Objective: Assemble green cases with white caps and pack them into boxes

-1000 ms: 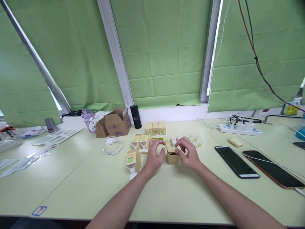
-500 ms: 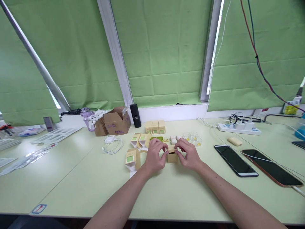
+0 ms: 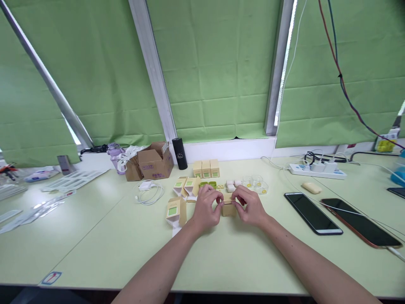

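A small tan cardboard box stands on the pale green table, between both hands. My left hand grips its left side with curled fingers, thumb at the top edge. My right hand pinches the right side and the top flap. Just beyond the hands lie green earbud cases, white cases and clear plastic shells. Opened tan boxes with green labels lie to the left, one more beside my left wrist.
Three closed tan boxes stand in a row at the back, beside a black cylinder and a brown carton. A white cable lies left. Two phones and a power strip are right.
Both hands have closed in on the small box from either side, and the fingers now press on its top flap. The box has barely shifted.
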A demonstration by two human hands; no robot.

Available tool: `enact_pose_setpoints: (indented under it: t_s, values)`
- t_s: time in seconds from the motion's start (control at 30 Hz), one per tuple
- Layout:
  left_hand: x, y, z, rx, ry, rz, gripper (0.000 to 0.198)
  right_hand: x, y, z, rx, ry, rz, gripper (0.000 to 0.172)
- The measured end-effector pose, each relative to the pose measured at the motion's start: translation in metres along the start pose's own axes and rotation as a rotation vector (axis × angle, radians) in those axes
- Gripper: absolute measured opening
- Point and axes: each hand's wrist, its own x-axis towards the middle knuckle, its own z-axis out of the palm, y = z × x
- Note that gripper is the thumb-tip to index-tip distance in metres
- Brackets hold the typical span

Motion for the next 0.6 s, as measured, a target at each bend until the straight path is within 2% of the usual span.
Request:
enact_pose_setpoints:
  t_s: [0.6]
  values:
    - [-0.0001,0.0003,-0.0017,0.003,-0.025,0.019,0.011,-0.0010,0.0022,0.0005,0.035,-0.035,0.012,0.015]
